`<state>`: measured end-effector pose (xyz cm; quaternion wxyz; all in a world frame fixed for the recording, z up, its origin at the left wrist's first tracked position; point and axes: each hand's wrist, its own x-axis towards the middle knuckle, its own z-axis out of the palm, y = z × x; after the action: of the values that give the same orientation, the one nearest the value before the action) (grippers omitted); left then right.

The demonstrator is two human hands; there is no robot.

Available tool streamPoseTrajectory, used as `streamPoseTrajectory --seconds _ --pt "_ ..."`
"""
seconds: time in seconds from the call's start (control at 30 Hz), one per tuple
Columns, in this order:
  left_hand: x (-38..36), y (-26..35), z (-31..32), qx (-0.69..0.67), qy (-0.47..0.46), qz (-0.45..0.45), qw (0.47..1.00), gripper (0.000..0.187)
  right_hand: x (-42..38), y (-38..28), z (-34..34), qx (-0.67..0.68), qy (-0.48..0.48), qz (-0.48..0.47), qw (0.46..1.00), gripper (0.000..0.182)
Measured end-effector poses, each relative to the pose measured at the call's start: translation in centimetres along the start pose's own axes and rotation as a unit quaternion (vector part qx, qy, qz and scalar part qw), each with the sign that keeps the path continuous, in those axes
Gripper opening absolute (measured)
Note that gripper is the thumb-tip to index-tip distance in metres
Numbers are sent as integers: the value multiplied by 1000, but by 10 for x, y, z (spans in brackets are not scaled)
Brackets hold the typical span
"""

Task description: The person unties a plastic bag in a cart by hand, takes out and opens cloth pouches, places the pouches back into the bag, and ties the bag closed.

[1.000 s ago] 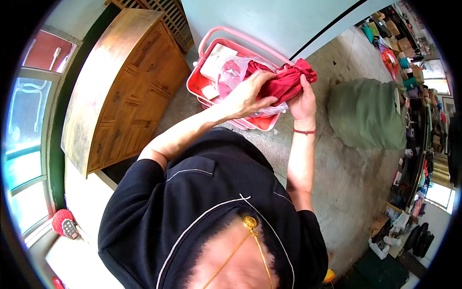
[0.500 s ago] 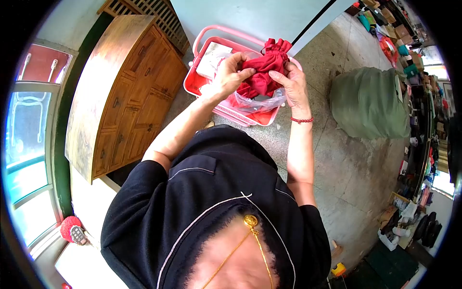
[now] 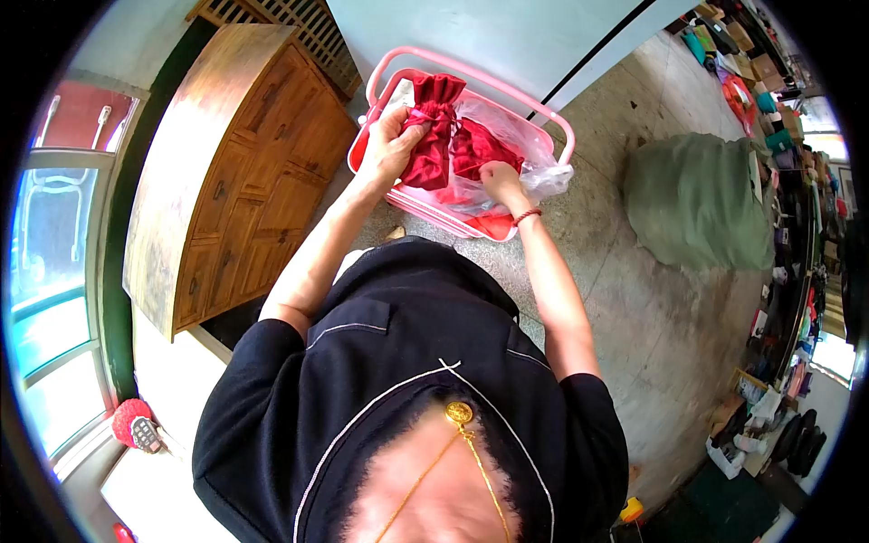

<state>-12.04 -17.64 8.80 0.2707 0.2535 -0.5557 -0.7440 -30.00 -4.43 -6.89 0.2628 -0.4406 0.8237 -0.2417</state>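
A dark red cloth pouch (image 3: 429, 149) with a gathered top hangs from my left hand (image 3: 391, 145), whose fingers are closed round its left side. More red cloth (image 3: 482, 145) lies in a clear plastic bag (image 3: 528, 136) inside the pink and red basket (image 3: 444, 220). My right hand (image 3: 500, 180) is over that bag, its fingers closed at the lower edge of the red cloth. A red bead bracelet is on the right wrist.
A wooden drawer cabinet (image 3: 244, 172) stands at the left, near a window. Behind the basket is a pale blue surface (image 3: 489, 36). A green covered bundle (image 3: 692, 201) sits on the floor at the right, with cluttered shelves beyond it.
The pouch, held by both hands before, is now in my left hand alone and further left. My right hand has let go of it and moved down and left to the red cloth in the bag.
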Motion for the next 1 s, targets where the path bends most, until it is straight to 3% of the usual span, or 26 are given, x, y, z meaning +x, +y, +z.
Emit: streamPoseTrajectory --seconds 0.07,0.13,0.3,0.37,0.5,0.57,0.63,0.7,0.8,0.83,0.9,0.93,0.97,1.0 --pt "-4 -1 -1 -18 -6 -16 1000 17 14 14 11 -57 52 32 997 23" --pt "-10 1 -2 -18 -10 -26 999 17 35 35 24 -122 329 -72 934 26" --pt "-22 5 2 -28 -26 -38 999 18 47 41 3 -129 179 -9 975 37" --pt "-26 7 0 -28 -27 -50 998 18 53 52 1 -212 93 24 973 37" --pt "-36 21 3 -21 -18 -55 998 18 61 51 -24 -163 16 6 987 20" --pt "-38 24 5 -49 -23 -52 997 19 66 63 -24 -177 35 -46 982 21" --pt "-41 31 7 -58 -32 -51 996 18 56 49 -42 -83 105 -57 989 23" --pt "-42 35 9 -65 -43 -52 996 18 48 27 -77 -77 4 4 997 23" --pt "-42 39 9 -100 -47 -47 993 20 42 38 -93 96 102 32 990 26" --pt "-42 43 10 -104 -45 -53 992 20 38 46 -100 186 86 86 975 23" --pt "-41 43 12 -118 -41 -50 991 20 37 55 -95 393 199 33 897 27" --pt "-40 44 12 -118 -45 -51 991 20 14 20 -116 477 146 86 862 36" --pt "-40 45 13 -118 -51 -46 991 21 9 22 -118 477 150 87 861 36" --pt "-39 45 14 -118 -56 -41 991 21 6 24 -119 545 130 91 823 36"
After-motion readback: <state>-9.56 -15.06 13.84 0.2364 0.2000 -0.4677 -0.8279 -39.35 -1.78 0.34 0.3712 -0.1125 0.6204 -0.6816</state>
